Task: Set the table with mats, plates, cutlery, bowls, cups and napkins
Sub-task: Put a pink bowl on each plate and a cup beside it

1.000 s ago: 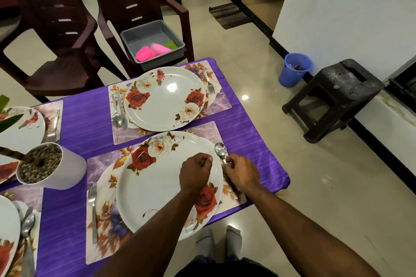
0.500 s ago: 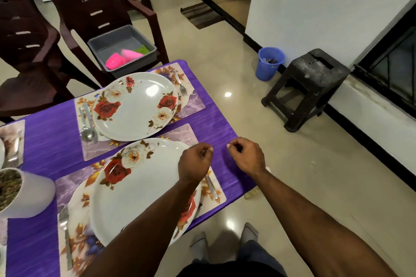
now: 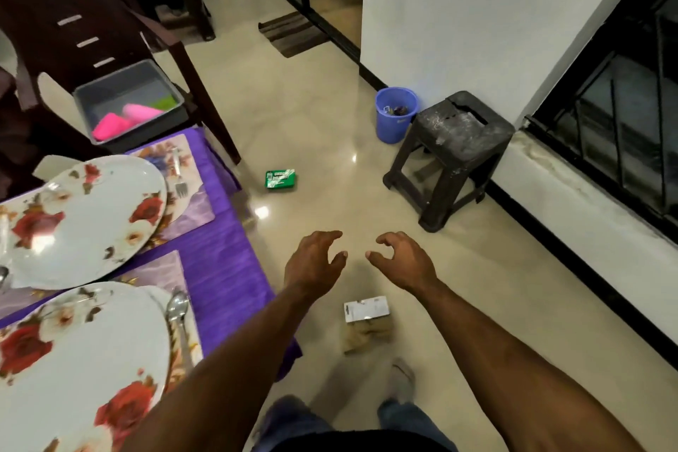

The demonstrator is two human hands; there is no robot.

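My left hand (image 3: 315, 260) and my right hand (image 3: 401, 260) hang over the floor to the right of the table, fingers loosely curled, holding nothing. At the left, two rose-patterned plates sit on floral mats on the purple tablecloth (image 3: 227, 260): the near plate (image 3: 73, 367) and the far plate (image 3: 84, 216). A spoon (image 3: 177, 312) lies on the mat right of the near plate. A fork (image 3: 179, 176) lies right of the far plate. A grey bin (image 3: 128, 106) with pink cups (image 3: 124, 117) rests on a dark chair (image 3: 73, 29).
On the floor lie a green packet (image 3: 280, 179) and a white-and-tan package (image 3: 367, 323) just below my hands. A black stool (image 3: 451, 154) and a blue bucket (image 3: 395, 114) stand by the white wall. A dark window grille runs along the right.
Both hands left the spoon beside the near plate and moved right, off the table and over the floor. The view swung right, so most of the table slid out of sight.
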